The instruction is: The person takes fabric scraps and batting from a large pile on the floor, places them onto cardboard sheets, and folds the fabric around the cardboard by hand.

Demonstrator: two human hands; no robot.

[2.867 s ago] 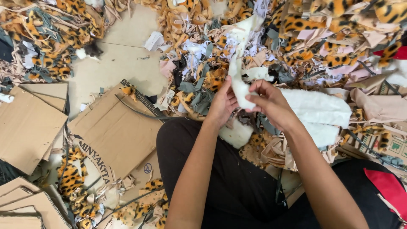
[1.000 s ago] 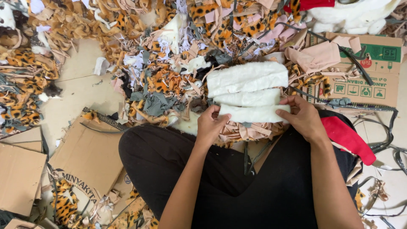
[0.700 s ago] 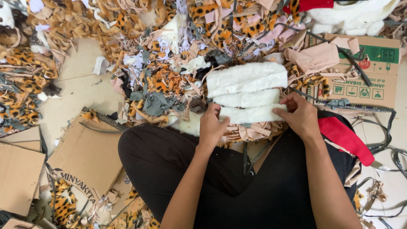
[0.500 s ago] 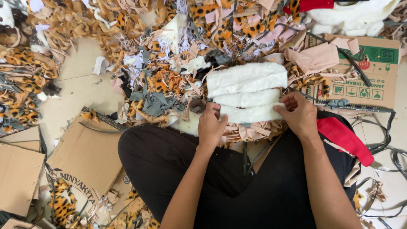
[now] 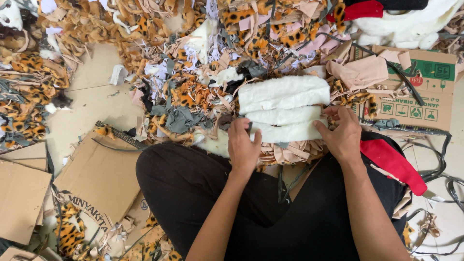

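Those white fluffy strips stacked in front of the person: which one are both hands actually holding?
The bottom strip, nearest the lap. The left hand pinches its left end and the right hand its right end; the two strips above lie untouched.

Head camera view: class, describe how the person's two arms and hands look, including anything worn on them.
Both forearms are bare, with no sleeves in view. The left hand and right hand wear no gloves, and no rings, watch or bracelets show. The fingers are uncovered.
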